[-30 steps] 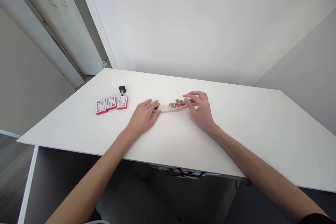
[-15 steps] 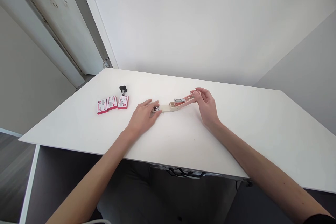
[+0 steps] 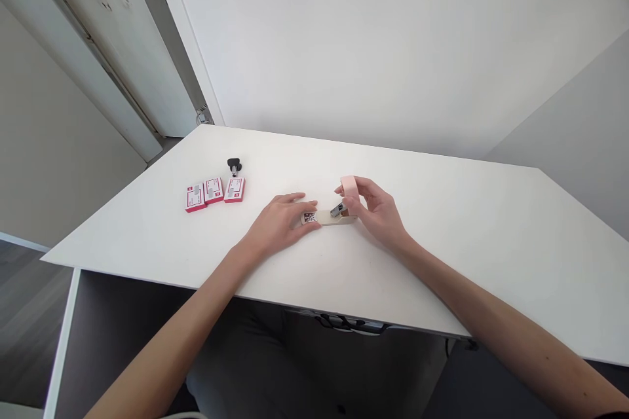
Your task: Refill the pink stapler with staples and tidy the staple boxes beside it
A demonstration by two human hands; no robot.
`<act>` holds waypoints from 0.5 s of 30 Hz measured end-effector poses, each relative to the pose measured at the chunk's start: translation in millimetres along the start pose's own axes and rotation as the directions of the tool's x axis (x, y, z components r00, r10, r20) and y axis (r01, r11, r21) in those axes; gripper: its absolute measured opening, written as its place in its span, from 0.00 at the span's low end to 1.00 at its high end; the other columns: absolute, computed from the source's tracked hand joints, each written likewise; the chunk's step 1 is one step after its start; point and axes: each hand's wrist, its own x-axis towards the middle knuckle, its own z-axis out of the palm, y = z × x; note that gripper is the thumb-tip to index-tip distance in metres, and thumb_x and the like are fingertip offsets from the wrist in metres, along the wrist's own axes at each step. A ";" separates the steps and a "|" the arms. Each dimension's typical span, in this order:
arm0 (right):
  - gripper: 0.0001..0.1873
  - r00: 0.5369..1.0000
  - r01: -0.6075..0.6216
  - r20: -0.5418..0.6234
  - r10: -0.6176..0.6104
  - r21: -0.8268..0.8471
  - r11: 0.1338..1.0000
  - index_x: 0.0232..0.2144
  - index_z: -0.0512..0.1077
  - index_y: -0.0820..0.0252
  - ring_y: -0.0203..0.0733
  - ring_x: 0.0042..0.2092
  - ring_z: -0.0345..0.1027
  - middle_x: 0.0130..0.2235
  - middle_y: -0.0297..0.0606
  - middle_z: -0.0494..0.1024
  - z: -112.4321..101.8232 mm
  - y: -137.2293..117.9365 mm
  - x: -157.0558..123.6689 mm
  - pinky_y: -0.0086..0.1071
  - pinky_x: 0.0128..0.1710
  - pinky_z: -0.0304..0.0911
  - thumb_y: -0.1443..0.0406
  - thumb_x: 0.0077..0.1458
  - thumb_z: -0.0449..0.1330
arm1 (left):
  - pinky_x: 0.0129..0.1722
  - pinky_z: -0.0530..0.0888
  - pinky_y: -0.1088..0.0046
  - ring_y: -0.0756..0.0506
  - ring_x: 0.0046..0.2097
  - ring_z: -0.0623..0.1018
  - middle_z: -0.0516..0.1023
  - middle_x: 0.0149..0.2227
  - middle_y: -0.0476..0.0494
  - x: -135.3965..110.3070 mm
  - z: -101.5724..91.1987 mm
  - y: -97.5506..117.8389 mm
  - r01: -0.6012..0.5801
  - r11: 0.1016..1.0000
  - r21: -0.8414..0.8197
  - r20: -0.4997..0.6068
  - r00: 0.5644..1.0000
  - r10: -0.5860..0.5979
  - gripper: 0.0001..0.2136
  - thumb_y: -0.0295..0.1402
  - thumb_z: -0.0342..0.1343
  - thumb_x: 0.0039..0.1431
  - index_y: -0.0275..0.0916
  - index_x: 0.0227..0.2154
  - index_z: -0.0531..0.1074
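Observation:
A stapler with a cream base lies on the table, its pink upper arm raised up from the base. My left hand grips the left end of the base between thumb and fingers, beside a black-and-white patterned patch. With thumb and fingers closed round the pink arm, my right hand holds it near upright at the hinge end. A silvery metal part shows between the arm and the base. My right hand partly hides the hinge.
Three small red-and-white boxes lie in a row at the left of the white table. Just behind them is a black staple remover with metal jaws. A white wall rises behind the table.
My right hand has swung the pink arm from lying out to the right up over the base. My left hand still holds the base, and the view has shifted slightly.

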 end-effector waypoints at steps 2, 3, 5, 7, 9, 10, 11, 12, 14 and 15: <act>0.22 1.000 -0.003 0.022 0.004 -0.038 0.999 0.54 0.76 0.49 0.53 0.56 0.76 0.53 0.41 0.82 1.9 -0.2 -2.8 0.50 0.53 0.76 0.48 0.63 0.66 | 0.67 0.70 0.51 0.35 0.69 0.72 0.82 0.60 0.48 -0.7 -0.6 0.7 -0.040 0.999 -0.008 0.005 0.999 0.040 0.17 0.49 0.57 0.71 0.44 0.53 0.79; 0.22 1.000 -0.001 0.030 0.003 -0.055 0.999 0.54 0.76 0.49 0.53 0.57 0.76 0.53 0.40 0.82 2.5 -0.4 -3.8 0.51 0.55 0.75 0.49 0.64 0.66 | 0.66 0.70 0.51 0.35 0.69 0.73 0.82 0.60 0.48 -1.0 -0.9 1.1 -0.054 0.998 -0.012 0.005 0.999 0.054 0.17 0.49 0.57 0.71 0.44 0.52 0.79; 0.22 0.999 0.001 0.043 0.002 -0.072 0.997 0.55 0.76 0.49 0.53 0.57 0.76 0.53 0.40 0.83 3.3 -0.8 -5.2 0.52 0.56 0.74 0.49 0.64 0.66 | 0.66 0.70 0.51 0.35 0.68 0.73 0.83 0.59 0.47 -1.4 -1.3 2.0 -0.069 0.997 -0.017 0.003 0.998 0.069 0.17 0.49 0.57 0.71 0.44 0.52 0.79; 0.22 0.999 0.000 0.049 0.004 -0.087 0.996 0.55 0.76 0.49 0.52 0.55 0.77 0.52 0.39 0.83 3.8 -1.0 -6.1 0.51 0.55 0.74 0.49 0.63 0.67 | 0.66 0.70 0.51 0.35 0.68 0.73 0.83 0.59 0.47 -1.5 -1.8 3.1 -0.071 0.997 -0.019 0.003 0.997 0.071 0.17 0.49 0.58 0.70 0.44 0.52 0.80; 0.21 0.998 0.001 0.057 0.006 -0.120 0.993 0.54 0.77 0.50 0.52 0.53 0.78 0.51 0.39 0.84 4.4 -0.9 -6.7 0.49 0.53 0.75 0.49 0.63 0.67 | 0.65 0.70 0.50 0.35 0.68 0.73 0.83 0.59 0.46 -1.5 -2.5 4.5 -0.070 0.997 -0.020 0.007 0.998 0.070 0.17 0.48 0.58 0.70 0.45 0.52 0.80; 0.21 0.998 0.005 0.063 0.004 -0.141 0.990 0.53 0.78 0.50 0.52 0.51 0.78 0.51 0.39 0.84 4.8 -0.7 -7.0 0.49 0.52 0.75 0.49 0.63 0.67 | 0.65 0.70 0.50 0.34 0.68 0.73 0.83 0.59 0.46 -1.4 -2.9 5.2 -0.069 0.997 -0.020 0.011 0.998 0.069 0.17 0.48 0.58 0.70 0.45 0.52 0.80; 0.21 0.998 0.014 0.070 -0.003 -0.160 0.987 0.53 0.78 0.50 0.51 0.51 0.78 0.50 0.39 0.84 5.3 -0.4 -7.3 0.48 0.52 0.75 0.49 0.63 0.67 | 0.65 0.70 0.50 0.34 0.68 0.73 0.83 0.58 0.47 -1.4 -3.5 5.9 -0.070 0.997 -0.022 0.017 0.997 0.070 0.17 0.48 0.58 0.70 0.46 0.53 0.80; 0.20 0.997 0.027 0.077 -0.014 -0.178 0.984 0.53 0.78 0.50 0.51 0.50 0.78 0.50 0.39 0.84 5.8 -0.1 -7.5 0.48 0.52 0.75 0.50 0.63 0.67 | 0.65 0.70 0.50 0.34 0.68 0.73 0.83 0.58 0.47 -1.5 -4.0 6.5 -0.071 0.997 -0.025 0.025 0.997 0.072 0.16 0.48 0.58 0.70 0.47 0.53 0.80; 0.20 0.994 0.060 0.100 -0.041 -0.203 0.977 0.53 0.78 0.50 0.50 0.50 0.78 0.51 0.39 0.84 6.8 0.3 -8.0 0.46 0.52 0.75 0.50 0.64 0.66 | 0.65 0.70 0.50 0.34 0.68 0.73 0.84 0.56 0.48 -1.7 -5.0 7.5 -0.080 0.996 -0.033 0.044 0.996 0.082 0.16 0.46 0.57 0.71 0.48 0.54 0.80; 0.19 0.992 0.076 0.112 -0.053 -0.212 0.974 0.53 0.78 0.50 0.50 0.50 0.79 0.51 0.38 0.84 7.2 0.4 -8.2 0.46 0.51 0.75 0.50 0.64 0.66 | 0.65 0.70 0.50 0.34 0.68 0.73 0.85 0.55 0.49 -1.9 -5.4 7.9 -0.085 0.996 -0.038 0.049 0.995 0.087 0.16 0.46 0.57 0.71 0.49 0.55 0.79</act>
